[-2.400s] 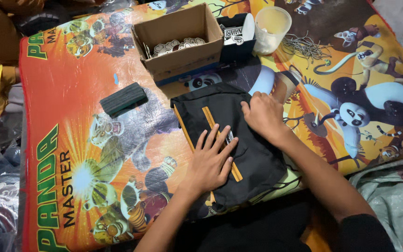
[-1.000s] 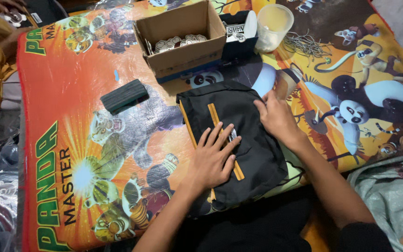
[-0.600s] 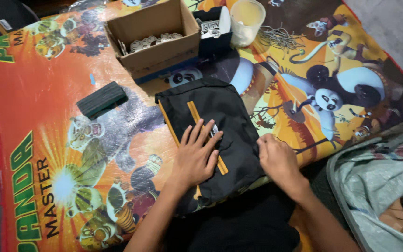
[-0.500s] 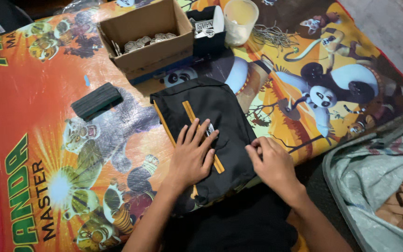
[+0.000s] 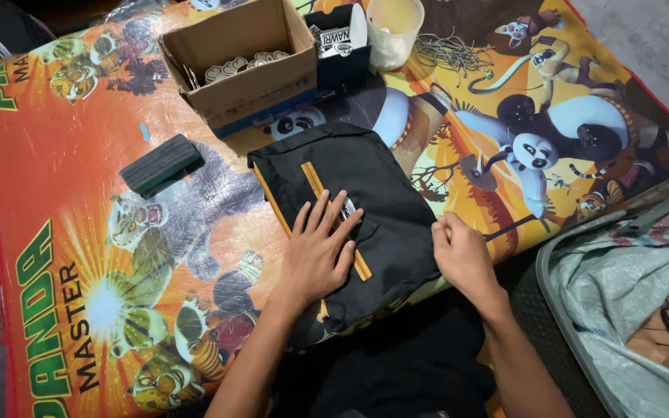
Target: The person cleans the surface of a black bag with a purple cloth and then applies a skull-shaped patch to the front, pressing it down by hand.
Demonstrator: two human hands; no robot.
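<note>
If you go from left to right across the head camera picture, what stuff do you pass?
Dark flat block → cardboard box → left hand, flat on the folded black garment → right hand, at the garment's edge → open case with crumpled cloth, all but the case on the colourful cartoon mat.

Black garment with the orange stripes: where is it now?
Head view, centre: the black garment lies on the cartoon mat, below the cardboard box, left hand flat on it, right hand at its right edge.

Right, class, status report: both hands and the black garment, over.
Left hand flat on folded black fabric garment with orange stripes. Right hand at its right edge. Nothing on top.
</note>
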